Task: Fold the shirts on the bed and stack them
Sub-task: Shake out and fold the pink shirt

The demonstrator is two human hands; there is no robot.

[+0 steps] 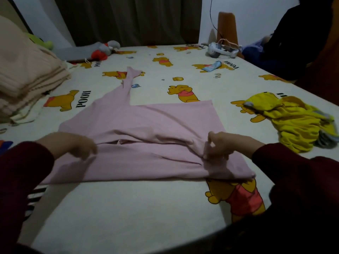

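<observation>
A pink long-sleeved shirt (pixel 143 125) lies spread across the bed (pixel 128 208), one sleeve trailing toward the far side. Its near part is doubled over in a band along the front. My left hand (pixel 77 145) hovers over the band's left end with fingers curled downward; I cannot tell whether it pinches cloth. At the right end of the band my right hand (pixel 222 145) pinches a bunch of the pink fabric. A crumpled yellow shirt (pixel 297 121) lies to the right, unfolded.
Folded beige blankets (pixel 23 76) are piled at the left. A grey and red plush toy (pixel 102 50), a white headset (pixel 222 50) and a small tube (pixel 211 66) lie at the far side. A striped cloth (pixel 34 197) peeks out at the near left edge.
</observation>
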